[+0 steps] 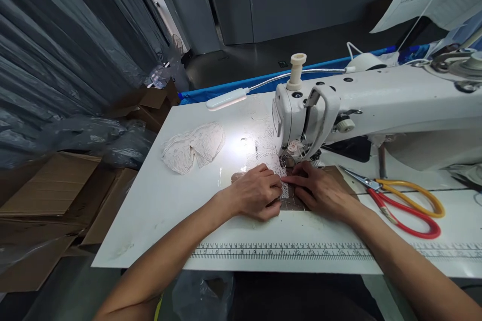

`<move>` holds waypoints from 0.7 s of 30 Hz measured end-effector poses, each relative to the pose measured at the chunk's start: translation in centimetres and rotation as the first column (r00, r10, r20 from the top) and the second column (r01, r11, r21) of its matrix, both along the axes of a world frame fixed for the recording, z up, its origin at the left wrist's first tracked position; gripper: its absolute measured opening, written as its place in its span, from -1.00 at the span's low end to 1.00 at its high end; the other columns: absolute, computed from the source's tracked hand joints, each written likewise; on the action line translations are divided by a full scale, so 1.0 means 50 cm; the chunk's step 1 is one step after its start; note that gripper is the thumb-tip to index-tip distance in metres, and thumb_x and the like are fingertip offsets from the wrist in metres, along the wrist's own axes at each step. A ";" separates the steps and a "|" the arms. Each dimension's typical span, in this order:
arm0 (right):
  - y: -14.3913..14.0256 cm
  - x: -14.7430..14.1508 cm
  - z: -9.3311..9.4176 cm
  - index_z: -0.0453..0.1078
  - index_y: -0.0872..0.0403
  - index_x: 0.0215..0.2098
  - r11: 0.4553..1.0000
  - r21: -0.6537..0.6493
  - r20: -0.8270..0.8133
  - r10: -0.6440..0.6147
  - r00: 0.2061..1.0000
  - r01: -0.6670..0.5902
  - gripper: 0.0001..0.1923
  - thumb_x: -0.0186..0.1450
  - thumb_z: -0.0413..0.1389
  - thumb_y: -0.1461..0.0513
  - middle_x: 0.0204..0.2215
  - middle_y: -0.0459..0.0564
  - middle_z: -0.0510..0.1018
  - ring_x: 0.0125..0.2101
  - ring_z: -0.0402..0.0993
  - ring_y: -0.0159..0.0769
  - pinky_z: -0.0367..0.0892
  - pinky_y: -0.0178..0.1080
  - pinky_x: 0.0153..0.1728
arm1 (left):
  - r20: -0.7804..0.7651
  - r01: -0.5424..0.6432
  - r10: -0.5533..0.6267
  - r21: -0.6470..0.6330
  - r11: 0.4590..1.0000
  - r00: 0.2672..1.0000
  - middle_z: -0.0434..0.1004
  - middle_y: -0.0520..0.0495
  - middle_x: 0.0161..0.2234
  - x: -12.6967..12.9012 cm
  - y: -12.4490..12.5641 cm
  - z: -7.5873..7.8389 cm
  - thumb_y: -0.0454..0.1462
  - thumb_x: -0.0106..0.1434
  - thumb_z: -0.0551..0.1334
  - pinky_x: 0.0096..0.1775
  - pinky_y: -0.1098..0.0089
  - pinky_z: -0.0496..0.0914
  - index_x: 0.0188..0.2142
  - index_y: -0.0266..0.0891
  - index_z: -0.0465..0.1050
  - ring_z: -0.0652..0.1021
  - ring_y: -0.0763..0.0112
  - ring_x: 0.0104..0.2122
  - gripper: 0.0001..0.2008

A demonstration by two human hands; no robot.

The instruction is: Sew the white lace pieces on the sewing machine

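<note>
A white sewing machine (pixel 376 100) stands on a white table (pixel 158 210). A strip of white lace (pixel 285 191) lies under its presser foot (pixel 288 160) and runs toward me. My left hand (pixel 256 193) presses the lace flat on the left side, fingers curled onto the fabric. My right hand (pixel 320 188) rests on the lace from the right, its fingertips pointing left and meeting the left hand just in front of the foot. More lace (pixel 259 140) is spread behind the needle under the lamp's glare.
A pile of finished lace pieces (pixel 194 148) lies at the table's left. Scissors with red and yellow handles (pixel 402 200) lie to the right of my right hand. A gooseneck lamp (pixel 228 99) hangs over the work. A printed ruler (pixel 278 251) lines the front edge. Cardboard boxes (pixel 48 195) stand left.
</note>
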State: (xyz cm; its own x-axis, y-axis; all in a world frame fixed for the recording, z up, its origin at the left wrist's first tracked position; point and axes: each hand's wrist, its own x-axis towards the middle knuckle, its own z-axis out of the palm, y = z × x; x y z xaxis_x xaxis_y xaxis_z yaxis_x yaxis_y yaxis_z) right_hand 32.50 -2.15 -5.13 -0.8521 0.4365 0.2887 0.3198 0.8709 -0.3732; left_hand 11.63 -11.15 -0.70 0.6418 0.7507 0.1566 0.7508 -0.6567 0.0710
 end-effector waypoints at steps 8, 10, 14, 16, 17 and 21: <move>-0.005 -0.014 0.002 0.45 0.00 0.05 0.992 0.111 0.024 -0.055 0.998 0.052 -0.59 0.34 -0.11 0.27 -0.15 0.15 0.45 -0.31 0.42 -0.20 0.41 -0.16 -0.30 | -0.003 -0.105 0.105 0.030 0.994 0.994 0.47 -0.23 -0.20 0.010 -0.017 -0.016 -0.20 0.28 0.11 -0.17 0.19 0.33 -0.14 -0.36 0.46 0.47 0.23 -0.28 -0.70; -0.004 -0.020 0.002 0.43 0.04 0.06 0.985 0.158 0.047 -0.078 0.996 0.070 -0.58 0.34 -0.12 0.27 -0.14 0.17 0.46 -0.34 0.42 -0.21 0.40 -0.18 -0.33 | -0.007 -0.135 0.135 0.034 0.990 0.991 0.47 -0.24 -0.17 0.011 -0.017 -0.018 -0.19 0.28 0.09 -0.16 0.18 0.33 -0.13 -0.37 0.45 0.46 0.22 -0.28 -0.68; -0.001 -0.024 0.003 0.43 0.11 0.06 0.963 0.248 0.059 -0.121 0.991 0.103 -0.57 0.34 -0.14 0.27 -0.18 0.20 0.49 -0.37 0.43 -0.20 0.38 -0.21 -0.41 | 0.000 -0.169 0.169 0.045 0.985 0.986 0.45 -0.27 -0.10 0.010 -0.015 -0.026 -0.17 0.28 0.08 -0.13 0.15 0.33 -0.08 -0.40 0.43 0.46 0.20 -0.25 -0.63; -0.001 -0.021 0.006 0.43 0.07 0.07 0.969 0.235 0.049 -0.092 0.995 0.078 -0.57 0.34 -0.14 0.26 -0.19 0.18 0.49 -0.40 0.43 -0.23 0.37 -0.23 -0.43 | 0.003 -0.179 0.179 0.045 0.983 0.984 0.44 -0.28 -0.10 0.009 -0.014 -0.030 -0.15 0.28 0.08 -0.11 0.13 0.32 -0.05 -0.42 0.41 0.46 0.18 -0.24 -0.60; -0.001 -0.019 0.009 0.42 0.04 0.08 0.976 0.211 0.045 -0.071 0.997 0.060 -0.56 0.34 -0.14 0.26 -0.18 0.15 0.49 -0.40 0.43 -0.25 0.38 -0.24 -0.43 | 0.004 -0.183 0.183 0.043 0.982 0.983 0.44 -0.27 -0.11 0.009 -0.013 -0.032 -0.15 0.29 0.08 -0.10 0.12 0.32 -0.03 -0.42 0.41 0.46 0.18 -0.23 -0.59; -0.002 -0.014 0.014 0.38 0.00 0.12 0.988 0.145 0.035 -0.049 0.998 0.044 -0.56 0.35 -0.13 0.25 -0.13 0.14 0.49 -0.33 0.46 -0.23 0.41 -0.22 -0.39 | 0.020 -0.205 0.204 0.041 0.978 0.979 0.42 -0.28 -0.08 0.007 -0.010 -0.039 -0.14 0.30 0.07 -0.08 0.10 0.31 0.00 -0.41 0.38 0.46 0.14 -0.17 -0.58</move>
State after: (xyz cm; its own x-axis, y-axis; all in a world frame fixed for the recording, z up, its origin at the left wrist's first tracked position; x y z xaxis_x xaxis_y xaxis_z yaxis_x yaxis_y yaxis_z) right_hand 31.81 -2.26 -4.44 -0.8434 0.4323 0.3191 0.3729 0.8985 -0.2316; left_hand 11.96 -11.63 -2.65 0.4728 0.8582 0.2000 0.8685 -0.4922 0.0587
